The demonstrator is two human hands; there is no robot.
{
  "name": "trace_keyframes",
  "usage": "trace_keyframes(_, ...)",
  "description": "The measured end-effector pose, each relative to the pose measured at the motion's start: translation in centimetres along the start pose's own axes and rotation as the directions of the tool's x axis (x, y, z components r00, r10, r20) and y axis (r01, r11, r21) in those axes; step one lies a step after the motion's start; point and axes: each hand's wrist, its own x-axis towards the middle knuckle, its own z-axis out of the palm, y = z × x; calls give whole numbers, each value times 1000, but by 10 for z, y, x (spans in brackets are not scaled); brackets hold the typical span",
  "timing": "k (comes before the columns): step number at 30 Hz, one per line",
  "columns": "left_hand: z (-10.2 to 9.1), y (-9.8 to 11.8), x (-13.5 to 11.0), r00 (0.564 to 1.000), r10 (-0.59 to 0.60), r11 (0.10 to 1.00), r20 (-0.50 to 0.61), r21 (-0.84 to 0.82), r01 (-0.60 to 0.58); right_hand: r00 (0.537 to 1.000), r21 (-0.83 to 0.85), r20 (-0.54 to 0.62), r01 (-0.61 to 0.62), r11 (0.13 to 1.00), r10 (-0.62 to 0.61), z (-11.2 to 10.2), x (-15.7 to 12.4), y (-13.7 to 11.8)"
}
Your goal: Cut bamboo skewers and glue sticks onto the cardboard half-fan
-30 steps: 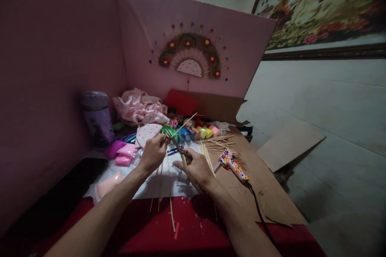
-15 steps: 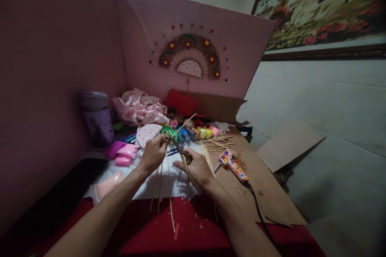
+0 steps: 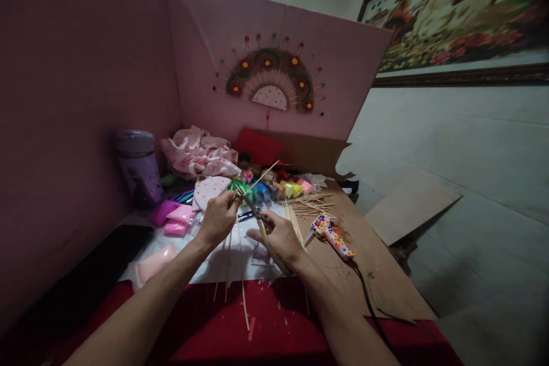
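In the head view my left hand [image 3: 218, 218] is closed on a thin wooden stick [image 3: 266, 173], which slants up to the right from the fingers. My right hand [image 3: 282, 240] grips a pair of scissors [image 3: 266, 237] with tan handles. Their dark blades cross the stick close to the left fingertips; whether the blades press on it cannot be made out. Below the hands, several loose sticks [image 3: 243, 297] lie over white paper and a red cloth [image 3: 206, 320]. More long sticks [image 3: 293, 220] lie just beyond the right hand.
A flower-patterned glue gun [image 3: 332, 235] with a black cord rests on cardboard [image 3: 343, 286] at the right. Bagged coloured clay [image 3: 291, 189], crumpled dotted cloth [image 3: 197, 151] and a purple tumbler [image 3: 139, 168] stand behind. A decorated fan shape [image 3: 268, 77] is on the pink board.
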Motion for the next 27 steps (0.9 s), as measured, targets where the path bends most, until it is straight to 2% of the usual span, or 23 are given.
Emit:
trace_keyframes(21, -1, 4, -1, 1000, -27, 999, -15, 41, 28, 999, 115, 19, -52, 992, 50, 0, 1, -3)
trace_keyframes(27, 0, 3, -1, 999, -26, 995, -27, 93, 28, 996, 158, 57, -74, 985, 66, -2, 2, -2)
